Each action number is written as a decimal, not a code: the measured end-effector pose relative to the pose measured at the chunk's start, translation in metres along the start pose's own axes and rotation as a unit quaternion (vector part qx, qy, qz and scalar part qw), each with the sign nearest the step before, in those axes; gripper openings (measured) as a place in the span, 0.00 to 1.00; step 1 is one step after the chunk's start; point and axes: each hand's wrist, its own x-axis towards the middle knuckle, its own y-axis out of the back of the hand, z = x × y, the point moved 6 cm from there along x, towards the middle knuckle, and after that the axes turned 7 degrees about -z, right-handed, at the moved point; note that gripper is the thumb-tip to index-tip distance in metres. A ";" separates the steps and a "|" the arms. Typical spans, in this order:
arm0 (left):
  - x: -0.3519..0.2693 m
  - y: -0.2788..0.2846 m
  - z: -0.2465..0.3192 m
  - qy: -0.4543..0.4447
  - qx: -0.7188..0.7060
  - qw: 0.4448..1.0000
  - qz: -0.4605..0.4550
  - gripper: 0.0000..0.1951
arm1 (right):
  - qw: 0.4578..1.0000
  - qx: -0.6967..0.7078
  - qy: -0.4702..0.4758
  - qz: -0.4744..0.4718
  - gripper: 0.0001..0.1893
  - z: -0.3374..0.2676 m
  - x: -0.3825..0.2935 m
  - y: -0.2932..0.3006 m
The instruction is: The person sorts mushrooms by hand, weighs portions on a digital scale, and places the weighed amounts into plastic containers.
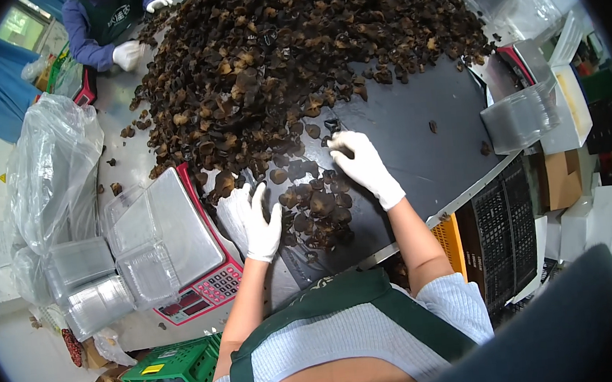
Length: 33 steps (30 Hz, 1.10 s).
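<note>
My left hand (263, 223), in a white glove, has its fingers spread at the near edge of a big heap of dark brown wood ear mushrooms (252, 81). Its fingertips are close to a few pieces beside the scale. My right hand (365, 168), also gloved, is bent over the dark sheet (415, 127) with thumb and forefinger apart. A small dark piece (325, 141) lies at its fingertips; I see nothing gripped. Between my hands sits a small group of wood ears (319, 211), apart from the heap.
Left stands a red-edged digital scale (179, 235) bearing clear plastic boxes (147, 276); more boxes and a plastic bag (55, 169) are beside it. Across the table is a co-worker's gloved hand (128, 55). Clear boxes (520, 117) stand right. Below are green (174, 366) and yellow crates (448, 241).
</note>
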 end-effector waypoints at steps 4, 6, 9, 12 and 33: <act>0.018 -0.017 0.005 0.003 0.101 0.994 -0.052 0.31 | 0.981 -0.183 0.039 0.046 0.20 -0.003 0.012 -0.033; 0.013 -0.029 0.007 -0.051 0.090 0.990 -0.098 0.24 | 0.982 -0.150 0.115 -0.007 0.19 -0.013 0.008 -0.054; 0.000 -0.022 0.017 -0.061 0.018 0.991 -0.115 0.20 | 0.953 0.050 0.048 -0.296 0.14 -0.039 -0.012 -0.066; 0.004 0.003 0.026 -0.069 -0.075 0.992 -0.078 0.21 | 0.978 0.113 0.077 -0.156 0.12 -0.045 -0.019 -0.030; 0.031 0.000 0.020 -0.106 -0.043 0.991 -0.076 0.08 | 0.922 0.309 -0.062 -0.227 0.03 0.004 -0.034 0.016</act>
